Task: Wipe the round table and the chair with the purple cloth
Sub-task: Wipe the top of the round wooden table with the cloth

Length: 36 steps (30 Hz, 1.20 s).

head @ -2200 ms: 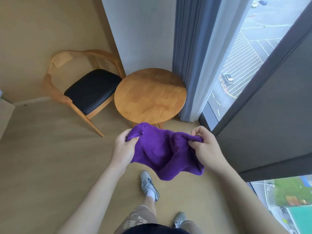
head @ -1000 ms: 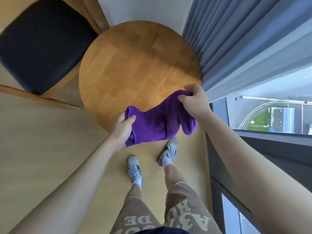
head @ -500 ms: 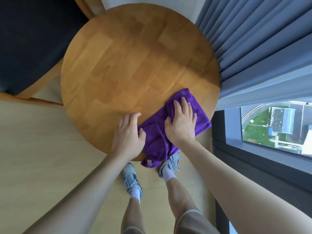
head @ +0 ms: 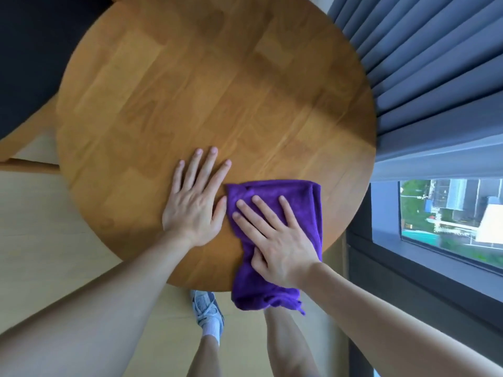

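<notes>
The round wooden table (head: 204, 91) fills the middle of the view. The purple cloth (head: 299, 194) lies folded on its near right part, and one end hangs over the near edge. My right hand (head: 275, 240) lies flat on the cloth with fingers spread and presses it onto the tabletop. My left hand (head: 193, 205) rests flat on the bare wood just left of the cloth, its thumb touching the cloth's edge. The chair's black seat (head: 27, 63) and a piece of its wooden frame (head: 27, 140) show at the far left, partly behind the table.
A grey curtain (head: 435, 77) hangs against the table's right side. Below it a window (head: 449, 213) looks down on buildings outside. Light wooden floor (head: 40, 227) lies to the left. My shoe (head: 208, 308) stands under the table's near edge.
Both hands carried the cloth to the table and laid it down. Since half a second ago the left hand slid off the cloth onto bare wood, and the right hand spread flatter.
</notes>
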Each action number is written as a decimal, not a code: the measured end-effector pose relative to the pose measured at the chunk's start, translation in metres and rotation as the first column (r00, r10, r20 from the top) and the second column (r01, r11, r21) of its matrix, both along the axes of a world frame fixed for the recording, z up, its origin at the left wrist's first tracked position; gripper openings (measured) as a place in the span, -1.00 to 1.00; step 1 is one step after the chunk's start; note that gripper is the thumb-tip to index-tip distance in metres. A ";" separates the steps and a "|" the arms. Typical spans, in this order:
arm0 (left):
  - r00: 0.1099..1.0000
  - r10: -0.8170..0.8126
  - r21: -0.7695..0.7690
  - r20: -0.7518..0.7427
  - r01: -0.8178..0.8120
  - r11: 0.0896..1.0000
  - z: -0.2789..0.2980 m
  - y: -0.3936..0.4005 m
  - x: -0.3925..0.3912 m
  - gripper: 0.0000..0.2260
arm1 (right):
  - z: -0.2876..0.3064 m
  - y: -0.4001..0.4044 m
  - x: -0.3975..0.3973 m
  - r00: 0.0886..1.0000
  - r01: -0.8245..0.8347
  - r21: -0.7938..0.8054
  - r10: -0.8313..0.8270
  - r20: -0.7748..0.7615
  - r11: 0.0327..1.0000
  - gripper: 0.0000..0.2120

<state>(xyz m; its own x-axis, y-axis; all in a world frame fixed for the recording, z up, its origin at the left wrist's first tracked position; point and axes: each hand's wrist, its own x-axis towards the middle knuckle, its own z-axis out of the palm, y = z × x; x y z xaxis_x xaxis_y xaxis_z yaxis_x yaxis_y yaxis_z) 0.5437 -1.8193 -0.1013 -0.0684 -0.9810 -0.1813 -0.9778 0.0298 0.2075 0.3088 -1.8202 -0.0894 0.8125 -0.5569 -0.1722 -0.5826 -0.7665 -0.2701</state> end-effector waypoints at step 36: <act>0.997 0.048 -0.044 -0.063 -0.051 0.998 0.005 -0.005 0.001 -0.32 | -0.001 -0.047 0.046 0.898 0.433 -0.079 -0.437 -0.042 0.898 -0.21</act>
<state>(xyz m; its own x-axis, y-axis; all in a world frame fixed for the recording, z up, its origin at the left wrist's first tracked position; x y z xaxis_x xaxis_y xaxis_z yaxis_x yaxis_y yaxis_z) 0.5447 -1.8247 -0.0967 -0.0297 -0.9906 -0.1333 -0.9635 -0.0071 0.2676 0.3547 -1.8676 -0.0906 0.4761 -0.8644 -0.1618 -0.8752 -0.4477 -0.1835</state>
